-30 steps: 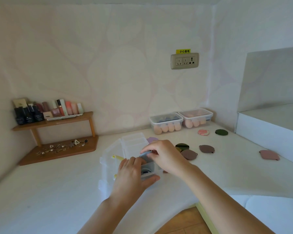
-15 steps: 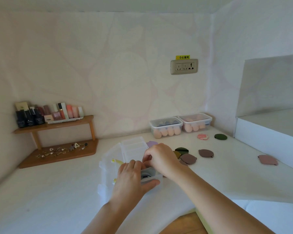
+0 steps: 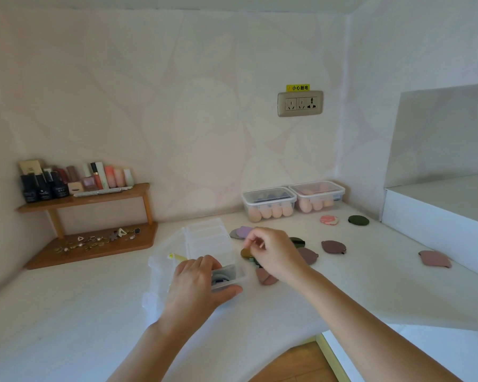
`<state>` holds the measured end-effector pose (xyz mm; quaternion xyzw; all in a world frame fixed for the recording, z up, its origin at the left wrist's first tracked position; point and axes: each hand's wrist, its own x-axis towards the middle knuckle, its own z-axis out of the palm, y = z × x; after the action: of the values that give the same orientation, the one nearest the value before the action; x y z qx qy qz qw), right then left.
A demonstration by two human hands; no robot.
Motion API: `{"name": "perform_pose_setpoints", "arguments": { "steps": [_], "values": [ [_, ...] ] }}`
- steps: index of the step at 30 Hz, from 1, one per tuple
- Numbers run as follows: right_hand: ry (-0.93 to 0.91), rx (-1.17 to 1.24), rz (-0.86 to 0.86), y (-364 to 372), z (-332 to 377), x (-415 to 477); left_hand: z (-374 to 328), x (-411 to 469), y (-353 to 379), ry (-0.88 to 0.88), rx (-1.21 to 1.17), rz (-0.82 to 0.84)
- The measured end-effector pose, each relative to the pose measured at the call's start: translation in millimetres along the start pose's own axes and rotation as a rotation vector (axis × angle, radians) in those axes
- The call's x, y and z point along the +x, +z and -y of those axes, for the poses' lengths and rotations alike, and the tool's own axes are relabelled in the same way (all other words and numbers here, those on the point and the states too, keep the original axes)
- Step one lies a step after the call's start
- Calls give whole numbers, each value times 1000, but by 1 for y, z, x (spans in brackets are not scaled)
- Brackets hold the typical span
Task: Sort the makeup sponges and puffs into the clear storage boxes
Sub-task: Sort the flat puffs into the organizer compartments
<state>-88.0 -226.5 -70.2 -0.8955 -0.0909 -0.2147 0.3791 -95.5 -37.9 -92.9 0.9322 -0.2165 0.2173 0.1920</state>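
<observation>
A clear compartment box [image 3: 209,238] lies open on the white counter, its lid [image 3: 160,261] folded out to the left. My left hand [image 3: 196,285] grips the box's near end, where a compartment holds dark and grey puffs [image 3: 223,277]. My right hand [image 3: 273,253] hovers with curled fingers over a pile of flat puffs just right of the box. A mustard puff [image 3: 244,253] shows under its fingertips; whether it is gripped is unclear. Around the hand lie a lilac puff [image 3: 244,231], a rose puff [image 3: 265,277], a mauve puff [image 3: 309,255] and a brown puff [image 3: 333,246].
Two lidded clear boxes [image 3: 269,202] [image 3: 318,195] with peach sponges stand at the back wall. A pink patterned puff [image 3: 329,219], a dark green puff [image 3: 358,220] and a dusty pink puff [image 3: 435,259] lie further right. A wooden shelf [image 3: 89,197] with bottles stands left; a white ledge [image 3: 436,216] rises right.
My right hand has left the box's near compartment and moved right onto the pile of puffs. My left hand has kept its hold on the box.
</observation>
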Motion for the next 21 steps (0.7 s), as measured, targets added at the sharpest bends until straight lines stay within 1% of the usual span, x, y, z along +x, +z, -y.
{"name": "perform_pose_setpoints", "arguments": {
  "steps": [1,2,3,5,7,10,12,16,21],
  "values": [
    [21,-102,-93,-1,-10,3,2,1,-1,-24,-4,8],
    [55,-208,-149,-3,-21,6,3,2,-2,-46,-11,22],
    [111,-291,-163,-6,-32,8,5,3,-2,-66,-19,35],
    [257,-359,-136,-13,-55,13,7,3,-3,-91,-38,39],
    [392,-388,-68,-19,-75,17,7,3,-5,-101,-55,49],
    [493,-443,38,-20,-93,23,6,4,-8,-50,-10,67],
    [495,-455,34,-17,-96,27,6,4,-10,-4,21,71],
    [485,-425,-37,-15,-91,42,8,3,-8,1,30,66],
    [396,-333,-162,-23,-82,61,10,7,-3,-18,39,82]
  ]
}}
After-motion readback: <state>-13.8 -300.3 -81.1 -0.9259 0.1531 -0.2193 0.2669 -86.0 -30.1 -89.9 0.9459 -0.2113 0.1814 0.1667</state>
